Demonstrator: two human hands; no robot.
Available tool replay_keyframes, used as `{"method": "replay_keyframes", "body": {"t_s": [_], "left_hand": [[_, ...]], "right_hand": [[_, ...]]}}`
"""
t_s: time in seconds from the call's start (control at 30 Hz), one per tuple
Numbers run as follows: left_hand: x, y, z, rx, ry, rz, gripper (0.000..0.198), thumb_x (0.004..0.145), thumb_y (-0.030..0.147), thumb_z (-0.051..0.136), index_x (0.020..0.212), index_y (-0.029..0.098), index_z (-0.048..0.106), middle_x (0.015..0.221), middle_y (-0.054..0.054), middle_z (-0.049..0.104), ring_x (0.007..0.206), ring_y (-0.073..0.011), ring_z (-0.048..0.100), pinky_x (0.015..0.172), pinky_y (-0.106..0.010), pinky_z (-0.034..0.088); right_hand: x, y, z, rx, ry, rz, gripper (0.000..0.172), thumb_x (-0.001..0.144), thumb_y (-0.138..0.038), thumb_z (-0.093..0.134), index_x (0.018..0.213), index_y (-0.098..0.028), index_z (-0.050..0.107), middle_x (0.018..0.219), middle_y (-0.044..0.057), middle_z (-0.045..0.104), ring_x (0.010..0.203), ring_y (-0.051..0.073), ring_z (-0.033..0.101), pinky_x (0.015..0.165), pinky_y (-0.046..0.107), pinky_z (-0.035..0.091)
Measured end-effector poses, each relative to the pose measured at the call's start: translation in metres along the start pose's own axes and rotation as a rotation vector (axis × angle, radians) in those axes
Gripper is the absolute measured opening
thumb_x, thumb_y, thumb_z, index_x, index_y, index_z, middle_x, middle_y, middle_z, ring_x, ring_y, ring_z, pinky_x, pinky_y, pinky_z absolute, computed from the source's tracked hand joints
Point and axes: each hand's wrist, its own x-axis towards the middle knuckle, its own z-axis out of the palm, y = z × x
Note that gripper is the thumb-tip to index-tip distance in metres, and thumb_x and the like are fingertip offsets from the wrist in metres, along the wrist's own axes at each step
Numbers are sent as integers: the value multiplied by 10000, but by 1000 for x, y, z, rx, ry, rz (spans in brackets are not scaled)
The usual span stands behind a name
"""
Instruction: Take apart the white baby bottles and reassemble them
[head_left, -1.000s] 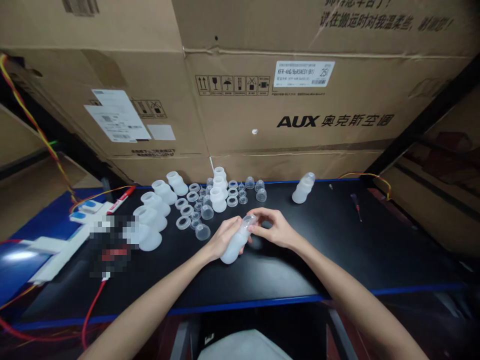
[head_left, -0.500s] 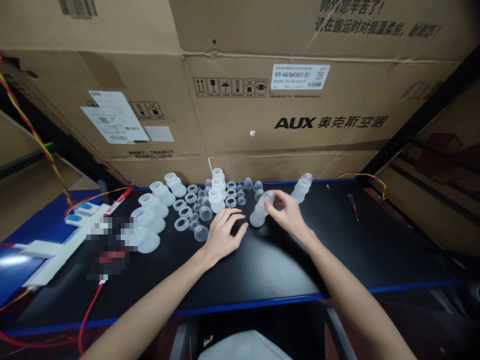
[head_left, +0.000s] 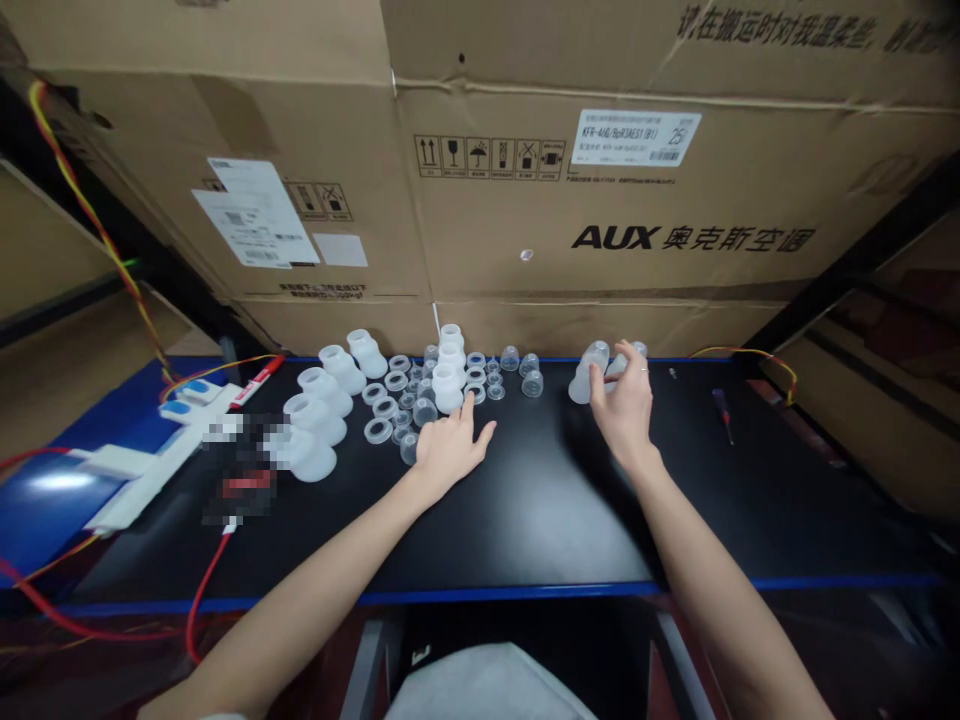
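My right hand is at a frosted bottle with a clear domed cap, which stands on the black table. The thumb is by the bottle's right side; the fingers are spread away from it. A second capped bottle is partly hidden behind those fingers. My left hand is open, index finger extended toward the clear rings and the uncapped white bottles. Beside its wrist is a clear dome cap. More dome caps stand between the hands.
A slanting row of open white bottles stands at the left, near a power strip and a red marker. A small screwdriver lies at the right. A large cardboard box walls off the table's back.
My right hand has carried the capped bottle right and back beside the other one, and its fingers have spread. My left hand has extended its index finger toward the rings. The view has shifted slightly.
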Motion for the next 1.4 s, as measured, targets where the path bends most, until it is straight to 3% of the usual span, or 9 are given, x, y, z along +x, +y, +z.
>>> {"method": "replay_keyframes", "body": {"t_s": [0.1, 0.23, 0.33, 0.43, 0.5, 0.67, 0.9, 1.1, 1.4], "left_hand": [[1, -3, 6, -19, 63, 56, 588, 1099, 520, 486, 1550, 152, 573, 1198, -160, 783, 960, -350, 787, 755, -405, 551], [-3, -5, 15, -75, 204, 204, 346, 1090, 438, 545, 1243, 194, 736, 1092, -104, 768, 1005, -282, 748, 736, -351, 501], [-4, -4, 18, -49, 292, 269, 313, 1098, 398, 526, 1055, 189, 754, 1019, -106, 739, 986, -263, 706, 775, -361, 486], [-3, -4, 18, 8, 341, 275, 288, 1076, 385, 560, 999, 177, 744, 1013, -124, 718, 1001, -282, 669, 814, -392, 489], [-2, -6, 18, 46, 344, 247, 287, 1057, 403, 591, 990, 169, 744, 1014, -139, 709, 1009, -307, 650, 824, -420, 492], [-1, -13, 17, 74, 334, 243, 266, 1047, 349, 586, 937, 182, 762, 992, -159, 698, 995, -334, 635, 856, -467, 499], [-4, -13, 13, -137, 495, 296, 238, 1070, 314, 594, 1082, 210, 807, 1247, -138, 745, 1144, -300, 699, 944, -432, 565], [-3, -15, 15, -259, 508, 295, 244, 1078, 317, 604, 1154, 229, 819, 1309, -89, 780, 1150, -277, 759, 956, -404, 617], [-3, -16, 18, -593, 569, 282, 205, 1059, 339, 649, 1140, 249, 814, 1342, -90, 772, 1187, -260, 773, 1057, -412, 628]], "right_hand": [[-10, -12, 3, 14, 47, -91, 319, 1057, -399, 569, 1287, -186, 630, 1430, 188, 632, 710, 184, 659, 769, 390, 577], [-32, -27, 21, 107, -226, -379, 249, 1109, -329, 521, 1212, -201, 709, 1176, 126, 744, 984, 254, 698, 901, 385, 572], [-49, -35, 46, 81, -459, -569, 351, 1121, -312, 517, 1406, -199, 687, 1387, 144, 702, 1197, 304, 629, 1035, 460, 539], [-59, -38, 67, -57, -550, -644, 464, 1120, -314, 518, 1568, -229, 604, 1657, 145, 507, 1310, 363, 545, 1096, 544, 487], [-61, -39, 74, -111, -572, -652, 486, 1116, -315, 520, 1591, -244, 590, 1713, 129, 438, 1355, 390, 508, 1118, 574, 463], [-59, -39, 74, -62, -595, -640, 499, 1107, -330, 530, 1581, -189, 599, 1659, 114, 524, 1476, 426, 425, 1183, 608, 422], [-57, -42, 67, 34, -577, -629, 516, 1083, -270, 559, 1597, -224, 582, 1571, 116, 611, 1511, 409, 423, 1224, 619, 388], [-58, -39, 71, 27, -593, -671, 472, 1085, -300, 583, 1549, -238, 636, 1648, 101, 538, 1593, 428, 320, 1276, 642, 325], [-51, -34, 67, 100, -490, -660, 382, 1061, -226, 598, 1428, -221, 703, 1448, 122, 685, 1390, 355, 541, 1138, 543, 465]]}}
